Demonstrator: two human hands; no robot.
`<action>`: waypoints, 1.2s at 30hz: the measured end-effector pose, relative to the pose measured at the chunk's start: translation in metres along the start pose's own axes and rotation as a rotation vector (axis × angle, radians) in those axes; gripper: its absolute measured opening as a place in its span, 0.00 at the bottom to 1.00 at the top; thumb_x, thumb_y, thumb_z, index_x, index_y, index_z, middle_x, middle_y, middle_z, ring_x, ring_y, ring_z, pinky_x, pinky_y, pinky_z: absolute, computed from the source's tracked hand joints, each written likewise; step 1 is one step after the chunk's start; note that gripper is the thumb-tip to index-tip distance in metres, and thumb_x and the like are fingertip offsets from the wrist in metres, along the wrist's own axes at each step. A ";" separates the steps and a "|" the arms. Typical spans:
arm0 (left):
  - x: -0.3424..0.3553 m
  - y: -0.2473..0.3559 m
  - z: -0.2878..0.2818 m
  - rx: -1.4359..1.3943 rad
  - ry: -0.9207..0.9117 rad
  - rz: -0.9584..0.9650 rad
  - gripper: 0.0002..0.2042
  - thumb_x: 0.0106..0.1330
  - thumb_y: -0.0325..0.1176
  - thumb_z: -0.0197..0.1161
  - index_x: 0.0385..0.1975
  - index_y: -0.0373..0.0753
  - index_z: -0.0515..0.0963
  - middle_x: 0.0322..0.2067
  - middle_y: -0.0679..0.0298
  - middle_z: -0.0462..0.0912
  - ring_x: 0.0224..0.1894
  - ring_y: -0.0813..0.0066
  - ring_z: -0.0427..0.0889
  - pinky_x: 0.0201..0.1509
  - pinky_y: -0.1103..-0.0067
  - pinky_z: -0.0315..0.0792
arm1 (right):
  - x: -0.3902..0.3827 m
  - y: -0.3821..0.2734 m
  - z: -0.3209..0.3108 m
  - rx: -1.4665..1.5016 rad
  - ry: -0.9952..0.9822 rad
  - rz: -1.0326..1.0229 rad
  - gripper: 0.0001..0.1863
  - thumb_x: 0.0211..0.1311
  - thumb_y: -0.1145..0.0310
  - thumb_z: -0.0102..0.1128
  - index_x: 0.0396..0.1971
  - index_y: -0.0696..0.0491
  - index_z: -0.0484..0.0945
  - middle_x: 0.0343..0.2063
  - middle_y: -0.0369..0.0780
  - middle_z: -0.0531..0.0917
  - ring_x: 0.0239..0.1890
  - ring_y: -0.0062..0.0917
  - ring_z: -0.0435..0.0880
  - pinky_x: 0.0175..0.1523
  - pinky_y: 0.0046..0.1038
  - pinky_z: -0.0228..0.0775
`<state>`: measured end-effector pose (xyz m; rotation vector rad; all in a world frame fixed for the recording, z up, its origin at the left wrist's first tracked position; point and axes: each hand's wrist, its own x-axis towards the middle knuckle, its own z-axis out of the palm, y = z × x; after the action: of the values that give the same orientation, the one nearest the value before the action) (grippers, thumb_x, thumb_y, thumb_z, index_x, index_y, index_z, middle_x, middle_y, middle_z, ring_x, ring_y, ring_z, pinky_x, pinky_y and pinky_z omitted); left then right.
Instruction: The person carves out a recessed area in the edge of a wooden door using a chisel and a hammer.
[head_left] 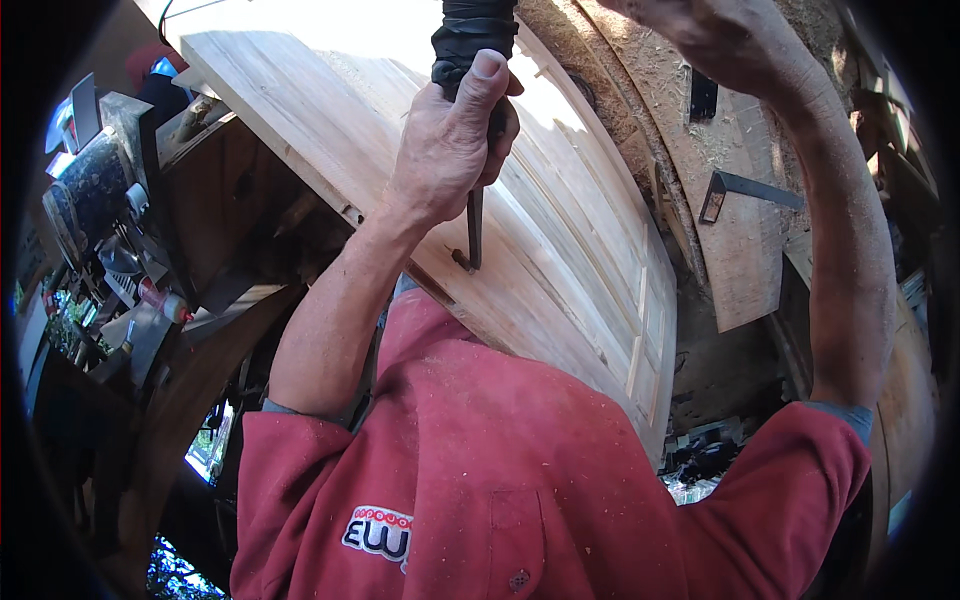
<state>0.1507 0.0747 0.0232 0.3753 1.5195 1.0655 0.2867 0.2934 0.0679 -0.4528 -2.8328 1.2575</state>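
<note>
My left hand is wrapped round a chisel, its thumb lying along the upper part. The chisel's thick handle is bound in black tape and runs out past the top edge. The blade points down, its tip at a small slot near the edge of a pale wooden panelled door. My right hand is raised at the upper right. The top edge cuts off its fingers, so whether it holds anything is hidden.
Right of the door, a try square lies on a board strewn with wood shavings. A small black block sits farther up. To the left are a dark wooden frame and a cluttered bench with a red-and-white bottle.
</note>
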 end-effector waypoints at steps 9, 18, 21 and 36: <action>0.006 -0.005 0.006 -0.068 -0.048 -0.136 0.35 0.66 0.70 0.52 0.44 0.36 0.70 0.16 0.69 0.67 0.10 0.86 0.57 0.12 0.84 0.48 | 0.006 0.015 -0.006 0.046 0.006 0.378 0.18 0.69 0.70 0.56 0.58 0.54 0.75 0.27 0.37 0.80 0.27 0.18 0.76 0.33 0.24 0.74; 0.026 -0.016 0.011 -0.062 -0.174 -0.236 0.35 0.67 0.72 0.49 0.42 0.37 0.72 0.15 0.72 0.66 0.10 0.88 0.55 0.12 0.87 0.48 | 0.000 0.025 0.006 0.305 0.157 0.579 0.10 0.71 0.67 0.58 0.45 0.57 0.77 0.24 0.34 0.74 0.26 0.19 0.75 0.30 0.24 0.71; 0.029 -0.021 0.022 -0.039 -0.228 -0.296 0.34 0.67 0.70 0.51 0.40 0.37 0.72 0.15 0.72 0.66 0.10 0.89 0.55 0.12 0.87 0.48 | -0.023 0.047 0.032 0.109 0.060 0.278 0.19 0.68 0.72 0.56 0.57 0.54 0.74 0.24 0.37 0.74 0.27 0.22 0.75 0.33 0.26 0.71; 0.044 -0.027 0.033 -0.063 -0.367 -0.402 0.34 0.70 0.70 0.45 0.42 0.38 0.72 0.15 0.74 0.64 0.11 0.90 0.54 0.12 0.89 0.47 | -0.059 0.060 0.000 0.882 -0.040 0.446 0.13 0.65 0.69 0.62 0.46 0.58 0.75 0.27 0.34 0.74 0.32 0.22 0.75 0.37 0.26 0.67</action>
<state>0.1773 0.1064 -0.0218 0.1951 1.1660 0.6808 0.3591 0.3160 0.0308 -1.0020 -1.9172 2.3819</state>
